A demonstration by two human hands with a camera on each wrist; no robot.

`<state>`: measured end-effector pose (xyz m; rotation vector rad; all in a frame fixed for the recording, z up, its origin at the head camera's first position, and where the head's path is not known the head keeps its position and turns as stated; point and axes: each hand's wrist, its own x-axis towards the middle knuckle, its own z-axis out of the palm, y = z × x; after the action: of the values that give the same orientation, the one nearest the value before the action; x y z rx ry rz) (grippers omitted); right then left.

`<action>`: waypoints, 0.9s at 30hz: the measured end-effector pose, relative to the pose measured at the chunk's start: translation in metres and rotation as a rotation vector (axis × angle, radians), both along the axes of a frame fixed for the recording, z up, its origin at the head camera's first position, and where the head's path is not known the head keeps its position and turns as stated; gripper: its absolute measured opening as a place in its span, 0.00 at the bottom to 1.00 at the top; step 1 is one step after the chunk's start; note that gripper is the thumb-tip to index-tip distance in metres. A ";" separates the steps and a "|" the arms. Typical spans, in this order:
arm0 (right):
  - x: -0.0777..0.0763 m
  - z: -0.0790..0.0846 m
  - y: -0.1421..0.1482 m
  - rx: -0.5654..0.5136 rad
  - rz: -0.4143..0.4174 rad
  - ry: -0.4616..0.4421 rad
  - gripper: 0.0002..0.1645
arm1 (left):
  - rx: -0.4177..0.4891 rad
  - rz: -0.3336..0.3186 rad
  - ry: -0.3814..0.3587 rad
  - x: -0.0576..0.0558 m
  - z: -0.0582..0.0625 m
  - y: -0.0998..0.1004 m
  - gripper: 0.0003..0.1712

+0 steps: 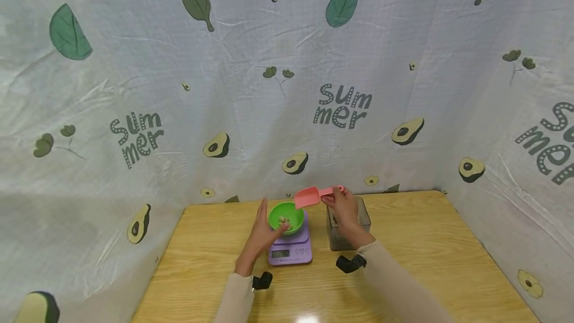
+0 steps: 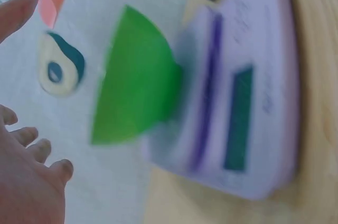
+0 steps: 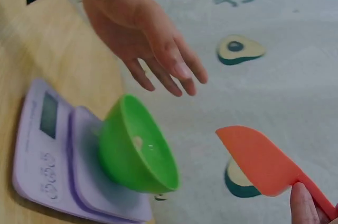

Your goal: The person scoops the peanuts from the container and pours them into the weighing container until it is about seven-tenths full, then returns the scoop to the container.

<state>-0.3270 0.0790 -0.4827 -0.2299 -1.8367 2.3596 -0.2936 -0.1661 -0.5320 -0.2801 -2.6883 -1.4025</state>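
While the pink scoop [image 1: 307,197] hung high, steadiness mattered

While the green bowl [image 1: 291,209] sat on the purple scale [image 1: 306,258], at the far side of the tabletop [image 1: 412,233], we saw a few pale pieces [image 1: 284,222] in it. Our right hand [image 1: 344,208] pinched the scoop's handle over the grey container [image 1: 343,242] on the right, and the blade pointed left, apart from the bowl and near its far right rim. Whether it carried anything, we could not tell. Our left hand [image 1: 263,233], its fingers spread, stood to the bowl's left without touching it. For a clean tip, we judged, the scoop belonged level until over the bowl's middle, then low and tilted gradually. Both hands were best clear of bowl and scale, since any touch would upset the reading.
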 end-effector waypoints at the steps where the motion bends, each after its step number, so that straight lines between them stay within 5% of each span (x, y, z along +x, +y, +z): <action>1: 0.002 0.003 0.007 -0.018 -0.003 -0.015 0.19 | 0.011 -0.005 0.014 0.000 0.004 0.003 0.64; 9: 0.021 0.020 0.063 0.018 -0.057 -0.010 0.20 | 0.054 -0.104 0.093 0.007 0.034 0.044 0.62; 16: 0.031 0.022 0.092 0.183 -0.093 0.066 0.23 | 0.070 -0.225 0.048 0.008 0.034 0.081 0.61; 20: 0.033 0.018 0.099 0.393 -0.084 0.154 0.21 | 0.048 -0.262 0.045 0.004 0.025 0.101 0.61; 27: 0.033 0.006 0.098 0.949 -0.071 0.366 0.16 | 0.000 -0.302 -0.010 -0.002 0.005 0.129 0.64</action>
<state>-0.2940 0.1768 -0.4770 0.2271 -2.4053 1.1516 -0.2954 -0.0367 -0.5265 -0.7068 -2.7420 -1.4775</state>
